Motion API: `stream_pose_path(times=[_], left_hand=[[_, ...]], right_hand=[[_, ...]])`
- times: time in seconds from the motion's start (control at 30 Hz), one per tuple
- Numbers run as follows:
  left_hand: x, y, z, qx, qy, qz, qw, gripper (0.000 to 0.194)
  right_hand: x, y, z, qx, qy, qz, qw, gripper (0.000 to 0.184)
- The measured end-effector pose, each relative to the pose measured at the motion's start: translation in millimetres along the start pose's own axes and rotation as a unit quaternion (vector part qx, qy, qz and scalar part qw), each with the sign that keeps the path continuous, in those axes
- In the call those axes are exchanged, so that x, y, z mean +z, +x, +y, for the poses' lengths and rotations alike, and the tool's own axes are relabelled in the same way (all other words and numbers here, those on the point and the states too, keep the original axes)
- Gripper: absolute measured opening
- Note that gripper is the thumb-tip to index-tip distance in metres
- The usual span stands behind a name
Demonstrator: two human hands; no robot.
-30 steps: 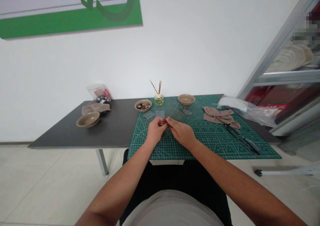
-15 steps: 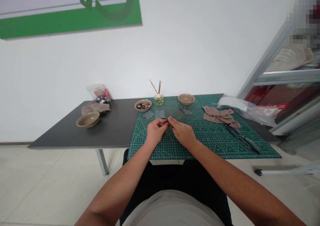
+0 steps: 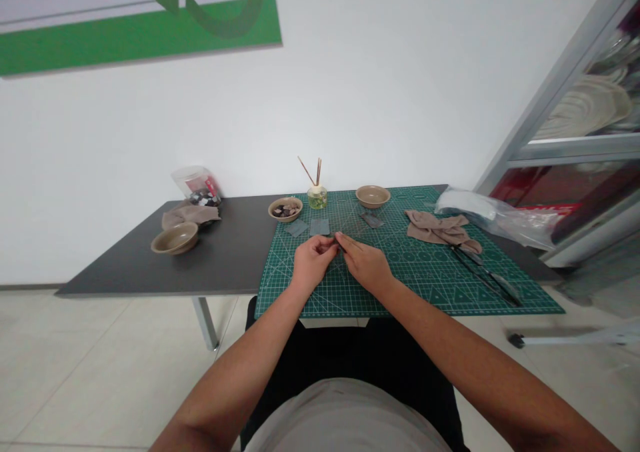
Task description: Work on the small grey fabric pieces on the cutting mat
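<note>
My left hand [image 3: 313, 260] and my right hand [image 3: 366, 263] meet above the green cutting mat [image 3: 340, 299], fingertips pinched together. Something small and dark shows between them, too hidden to name. Just beyond my fingers lie small clear plastic bags: one [image 3: 320, 227] flat behind my left hand, another [image 3: 297, 228] left of it. A third bag [image 3: 372, 220], with something dark inside, rests behind my right hand. A tan bowl [image 3: 285, 209] of dark and pinkish pieces stands at the mat's back left. A second tan bowl [image 3: 373, 197] sits at the back, with nothing visible in it.
A reed diffuser [image 3: 317, 197] stands between those bowls. Right of my hands are a crumpled brown cloth [image 3: 437, 229], a pair of eyeglasses [image 3: 486, 275] and a clear plastic bag [image 3: 493, 217]. Another tan bowl [image 3: 175, 240], a cloth [image 3: 186, 216] and a clear container [image 3: 199, 184] occupy the dark table's left.
The view has shifted very slightly. Both hands stay together in nearly the same place, with only small movement at the fingertips.
</note>
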State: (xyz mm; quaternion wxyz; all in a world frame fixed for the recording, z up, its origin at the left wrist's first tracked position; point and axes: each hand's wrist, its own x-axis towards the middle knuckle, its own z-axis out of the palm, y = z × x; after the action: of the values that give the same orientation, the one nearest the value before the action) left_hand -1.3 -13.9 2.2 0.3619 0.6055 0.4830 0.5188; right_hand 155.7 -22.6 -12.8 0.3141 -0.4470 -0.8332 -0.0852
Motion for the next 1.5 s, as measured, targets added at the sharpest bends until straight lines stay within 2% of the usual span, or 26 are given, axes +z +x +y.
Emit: stream_pose_path(times=[0.2, 0.4, 0.53, 0.73, 1.03, 1.3, 1.4, 1.5], left_hand=[[0.3, -1.2, 2.6, -0.001, -0.007, -0.001, 1.0, 0.013], [1.4, 2.1, 0.8, -0.022, -0.095, 0.01, 0.995, 0.019], [2.4, 4.5, 1.3, -0.013, -0.085, 0.006, 0.996, 0.018], [2.8, 4.7, 0.4, -0.01, -0.095, -0.016, 0.995, 0.017], [2.7, 3.4, -0.8, -0.001, -0.106, -0.03, 0.994, 0.015], [3.2, 2.1, 0.3, 0.009, -0.137, -0.035, 0.99, 0.017], [3.4, 2.7, -0.1, 0.001, -0.132, -0.024, 0.991, 0.02], [3.6, 4.6, -3.1, -0.01, -0.104, -0.005, 0.995, 0.019]], right_hand=[[0.4, -0.3, 0.1, -0.005, -0.002, -0.002, 1.0, 0.049], [-0.2, 1.7, 2.2, 0.042, 0.02, 0.027, 0.999, 0.046], [-1.7, 1.5, 0.9, 0.032, 0.026, 0.027, 0.999, 0.045], [-1.4, 0.2, -2.5, -0.008, 0.023, -0.013, 1.0, 0.049], [-2.8, -0.2, -0.4, -0.005, 0.022, -0.009, 1.0, 0.048], [-1.7, 0.0, 0.6, 0.028, 0.035, -0.001, 0.999, 0.046], [-1.1, 0.7, 1.7, 0.051, 0.035, 0.016, 0.998, 0.042], [-2.9, 0.5, 1.1, 0.037, 0.031, 0.029, 0.998, 0.044]])
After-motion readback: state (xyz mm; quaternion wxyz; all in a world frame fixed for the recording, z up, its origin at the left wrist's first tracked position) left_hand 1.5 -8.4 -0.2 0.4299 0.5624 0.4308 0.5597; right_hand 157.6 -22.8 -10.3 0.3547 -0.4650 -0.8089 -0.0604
